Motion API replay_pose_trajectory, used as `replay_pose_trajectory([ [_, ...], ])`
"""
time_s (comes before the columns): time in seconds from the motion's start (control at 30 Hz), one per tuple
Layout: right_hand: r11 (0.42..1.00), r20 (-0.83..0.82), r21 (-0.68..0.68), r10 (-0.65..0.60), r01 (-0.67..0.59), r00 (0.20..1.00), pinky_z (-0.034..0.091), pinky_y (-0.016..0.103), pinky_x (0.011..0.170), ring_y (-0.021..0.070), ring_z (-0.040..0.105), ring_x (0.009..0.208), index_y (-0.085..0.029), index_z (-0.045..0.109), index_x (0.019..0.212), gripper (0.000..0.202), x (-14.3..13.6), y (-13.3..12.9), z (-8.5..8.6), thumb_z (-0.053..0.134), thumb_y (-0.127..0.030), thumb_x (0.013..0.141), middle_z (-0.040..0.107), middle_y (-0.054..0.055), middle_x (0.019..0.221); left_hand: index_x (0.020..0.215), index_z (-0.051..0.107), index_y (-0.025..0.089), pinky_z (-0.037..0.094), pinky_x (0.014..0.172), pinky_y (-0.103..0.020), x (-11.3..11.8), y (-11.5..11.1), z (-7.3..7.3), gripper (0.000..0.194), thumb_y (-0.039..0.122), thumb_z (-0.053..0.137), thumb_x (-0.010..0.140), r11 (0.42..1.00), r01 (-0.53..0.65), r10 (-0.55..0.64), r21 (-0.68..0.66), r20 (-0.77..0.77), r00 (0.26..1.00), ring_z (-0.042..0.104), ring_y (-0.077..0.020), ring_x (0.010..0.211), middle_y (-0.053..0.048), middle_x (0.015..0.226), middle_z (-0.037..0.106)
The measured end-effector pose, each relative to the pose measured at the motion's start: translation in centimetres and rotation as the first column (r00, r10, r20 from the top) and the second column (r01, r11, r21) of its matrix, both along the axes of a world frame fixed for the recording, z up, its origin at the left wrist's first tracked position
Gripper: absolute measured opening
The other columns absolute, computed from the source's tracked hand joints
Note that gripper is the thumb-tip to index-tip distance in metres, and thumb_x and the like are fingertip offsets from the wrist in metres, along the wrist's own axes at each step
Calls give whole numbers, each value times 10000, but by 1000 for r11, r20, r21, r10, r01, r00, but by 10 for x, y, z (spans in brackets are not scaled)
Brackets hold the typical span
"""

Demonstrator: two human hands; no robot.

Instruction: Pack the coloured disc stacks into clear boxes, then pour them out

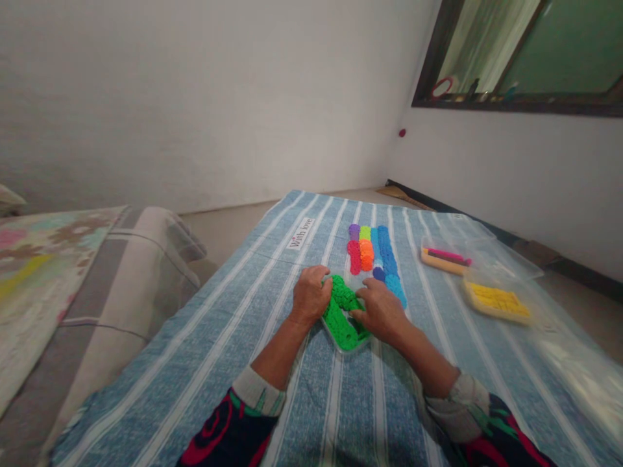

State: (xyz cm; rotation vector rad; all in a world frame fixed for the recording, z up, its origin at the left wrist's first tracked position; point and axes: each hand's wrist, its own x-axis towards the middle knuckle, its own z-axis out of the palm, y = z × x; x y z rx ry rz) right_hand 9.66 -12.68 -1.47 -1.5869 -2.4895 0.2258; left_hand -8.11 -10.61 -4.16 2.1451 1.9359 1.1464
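A small clear plastic box (346,351) sits on the striped cloth in front of me, filled with bumpy bright green pieces (339,324). My left hand (311,295) is closed around the box's far left side, its thumb over the green pieces. My right hand (382,310) reaches in from the right, fingers bent and pinching at the green pieces by the box's right side. What exactly lies between those fingertips is hidden. Just beyond the hands, bumpy coloured strips lie in rows: red (354,256), orange (366,255), purple (354,231), yellow-green (365,233) and blue (388,250).
To the right stand a clear box of yellow pieces (499,299) and a box with pink and dark sticks (445,257), their clear lids open. A blurred clear plastic item (584,370) lies nearer. The blue striped cloth (233,337) covers the table; a draped surface (126,279) stands left.
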Motion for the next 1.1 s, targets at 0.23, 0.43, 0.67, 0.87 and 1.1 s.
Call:
replay_pose_trajectory([
  [0.23, 998, 85, -5, -68, 68, 994, 434, 309, 738, 230, 583, 939, -164, 631, 928, 161, -11, -4, 0, 562, -250, 811, 605, 106, 975, 937, 674, 174, 478, 937, -366, 1, 1, -1, 213, 206, 516, 797, 999, 3, -3, -44, 12, 1000, 626, -207, 999, -77, 1011, 711],
  [0.43, 1000, -57, -11, -25, 25, 998, 425, 318, 814, 234, 545, 1038, -180, 575, 1104, 328, -8, -2, -2, 584, -356, 827, 569, 106, 1090, 1002, 667, 170, 476, 948, -348, 0, 1, 0, 262, 214, 496, 809, 996, 1, 9, -84, 112, 994, 635, -194, 1017, -83, 1070, 708],
  [0.67, 993, -114, -116, 4, -17, 993, 411, 303, 815, 201, 550, 985, -186, 579, 1076, 292, -6, 0, -4, 582, -348, 833, 544, 84, 1094, 986, 675, 137, 502, 885, -310, -5, 6, -3, 281, 228, 497, 789, 987, -30, 84, -158, 349, 933, 673, -182, 926, -80, 986, 730],
  [0.87, 980, -285, -155, 74, -122, 956, 405, 295, 858, 187, 554, 988, -163, 620, 1086, 286, 4, 12, -12, 554, -305, 846, 580, 83, 1062, 929, 696, 147, 500, 863, -328, -8, 10, -6, 275, 271, 536, 744, 981, -18, 105, -193, 452, 886, 672, -199, 886, -72, 939, 737],
  [1.1, 989, -571, -127, -8, -79, 821, 458, 321, 852, 207, 604, 974, -144, 627, 1175, 398, 16, 17, -18, 566, -307, 817, 647, 115, 1114, 833, 710, 135, 493, 798, -319, -11, 16, -12, 279, 306, 547, 685, 984, -16, 107, -177, 521, 847, 659, -204, 791, -58, 825, 732],
])
